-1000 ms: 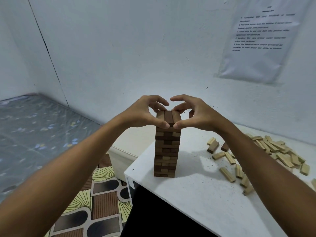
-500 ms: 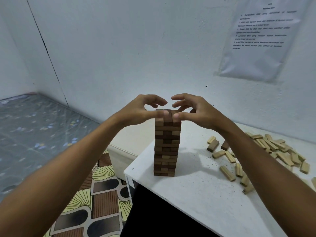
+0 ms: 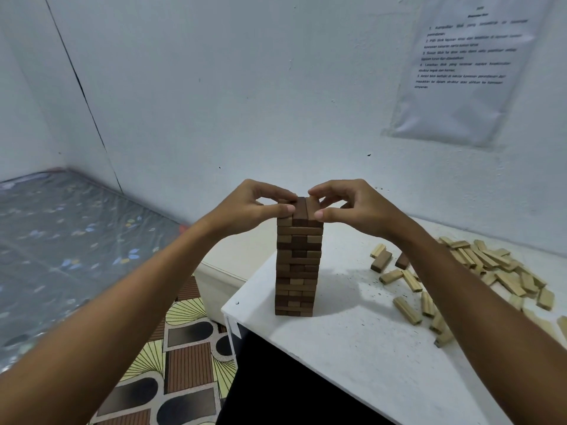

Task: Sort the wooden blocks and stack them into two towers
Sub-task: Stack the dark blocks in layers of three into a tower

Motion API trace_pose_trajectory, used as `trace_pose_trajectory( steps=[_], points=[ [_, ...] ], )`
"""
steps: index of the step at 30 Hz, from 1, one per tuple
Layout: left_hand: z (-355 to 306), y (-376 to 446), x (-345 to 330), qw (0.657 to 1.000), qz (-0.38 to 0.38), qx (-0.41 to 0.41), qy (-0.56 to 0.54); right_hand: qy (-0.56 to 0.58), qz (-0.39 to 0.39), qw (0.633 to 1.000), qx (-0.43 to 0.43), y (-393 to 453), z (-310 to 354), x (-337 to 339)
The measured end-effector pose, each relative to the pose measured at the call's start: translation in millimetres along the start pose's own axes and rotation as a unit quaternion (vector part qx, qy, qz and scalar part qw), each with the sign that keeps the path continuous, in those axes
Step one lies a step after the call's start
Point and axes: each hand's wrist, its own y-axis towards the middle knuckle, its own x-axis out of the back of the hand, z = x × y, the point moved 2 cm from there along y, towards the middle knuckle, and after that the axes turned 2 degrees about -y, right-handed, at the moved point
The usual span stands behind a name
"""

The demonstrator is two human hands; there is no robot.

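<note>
1. Dark wooden block tower is standing upright near the front left corner of the white table, with both hands working at its top layer.
2. Left hand is pinching the left side of the top layer, thumb lying along the front face, fingers curling over the top.
3. Right hand is pinching the right side of that layer in the same way, thumb tip pressing the front face.
4. Loose light wooden blocks are lying scattered on the table, well apart to the right of the tower.
5. Two darker blocks are lying at the near edge of that pile.
6. A printed sheet is hanging on the wall behind.
7. A patterned floor mat is showing below the table to the left.
</note>
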Motion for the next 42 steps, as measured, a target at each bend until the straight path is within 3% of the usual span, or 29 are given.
trace_pose_trajectory(
  steps=[8, 12, 19, 23, 28, 32, 35, 42],
  points=[
    [-21, 10, 4, 0.998, -0.004, -0.018, 0.067, -0.018, -0.033, 0.999, -0.014, -1, 2, 11],
    [-55, 29, 0, 0.988, 0.015, -0.066, 0.141, -0.036, -0.071, 0.996, -0.027, -10, 4, 37],
    [-124, 47, -59, 0.962, 0.086, -0.193, 0.17, -0.059, -0.11, 0.99, -0.067, -57, 1, 90],
    [-139, 45, -106, 0.96, 0.114, -0.216, 0.139, -0.075, -0.14, 0.979, -0.129, -100, -13, 106],
    [-100, 41, -176, 0.978, 0.139, -0.131, 0.089, -0.125, -0.166, 0.942, -0.264, -167, -70, 92],
    [-35, 35, -230, 0.981, 0.144, -0.032, 0.125, -0.273, -0.027, 0.889, -0.368, -222, -112, 44],
    [5, 35, -261, 0.962, 0.17, 0.013, 0.214, -0.328, 0.047, 0.875, -0.354, -245, -121, 16],
    [27, 57, -303, 0.958, 0.165, 0.039, 0.232, -0.394, 0.065, 0.881, -0.254, -236, -151, 9]
  ],
)
